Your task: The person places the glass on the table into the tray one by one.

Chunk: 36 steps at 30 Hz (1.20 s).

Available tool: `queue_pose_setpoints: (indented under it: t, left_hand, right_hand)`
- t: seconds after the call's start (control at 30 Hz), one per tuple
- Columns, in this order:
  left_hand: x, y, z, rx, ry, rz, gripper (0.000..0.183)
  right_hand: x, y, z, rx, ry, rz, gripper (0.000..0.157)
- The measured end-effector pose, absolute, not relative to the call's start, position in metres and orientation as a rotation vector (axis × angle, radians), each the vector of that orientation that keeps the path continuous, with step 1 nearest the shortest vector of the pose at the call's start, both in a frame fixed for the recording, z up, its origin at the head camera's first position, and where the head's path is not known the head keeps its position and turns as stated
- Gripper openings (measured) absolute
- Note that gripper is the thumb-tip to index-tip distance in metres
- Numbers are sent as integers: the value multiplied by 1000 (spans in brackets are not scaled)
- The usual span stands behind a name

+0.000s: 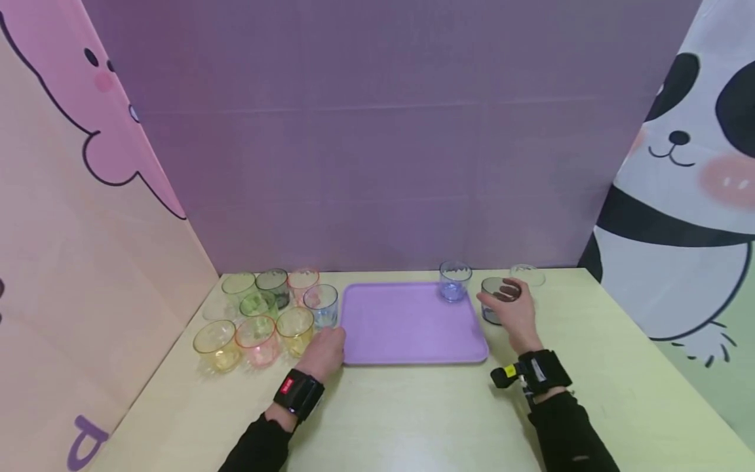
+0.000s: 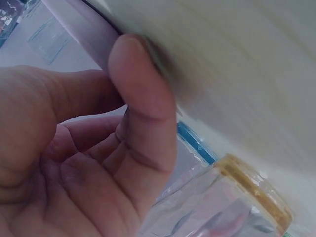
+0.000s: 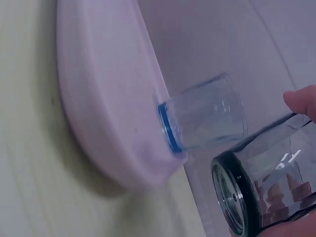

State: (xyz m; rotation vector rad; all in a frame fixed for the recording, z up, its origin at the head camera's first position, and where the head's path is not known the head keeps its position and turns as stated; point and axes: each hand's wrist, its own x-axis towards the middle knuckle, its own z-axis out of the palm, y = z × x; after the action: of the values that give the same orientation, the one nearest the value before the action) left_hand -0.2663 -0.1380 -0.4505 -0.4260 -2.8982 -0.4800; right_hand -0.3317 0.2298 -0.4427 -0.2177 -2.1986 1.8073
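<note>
My right hand (image 1: 519, 314) grips a grey-tinted glass (image 1: 491, 303) by its sides, just right of the purple tray (image 1: 407, 328). In the right wrist view the dark base of this grey glass (image 3: 242, 197) shows, held up beside the tray's corner. A blue-tinted glass (image 1: 454, 282) stands upright on the tray's far right corner. At the near left corner, my left hand (image 1: 323, 354) pinches the tray's edge (image 2: 94, 34) between thumb and finger.
Left of the tray stand several tinted glasses, among them a blue one (image 1: 321, 307), a yellow one (image 1: 295, 331) and a pink one (image 1: 257, 341). A clear glass (image 1: 527, 274) is behind my right hand. A purple backdrop (image 1: 377, 164) rises at the table's far edge.
</note>
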Motion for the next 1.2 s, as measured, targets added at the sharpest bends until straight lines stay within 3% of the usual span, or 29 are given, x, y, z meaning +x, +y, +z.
queue_pose_setpoints:
  t: [0.5, 1.2]
  left_hand:
    - [-269, -138, -456, -401, -2918, -475, 10]
    - [-269, -139, -454, -424, -2911, -458, 11]
  right_hand:
    - [-339, 202, -454, -3, -2236, 1962, 85]
    - [-341, 196, -455, -40, -2478, 1645, 93]
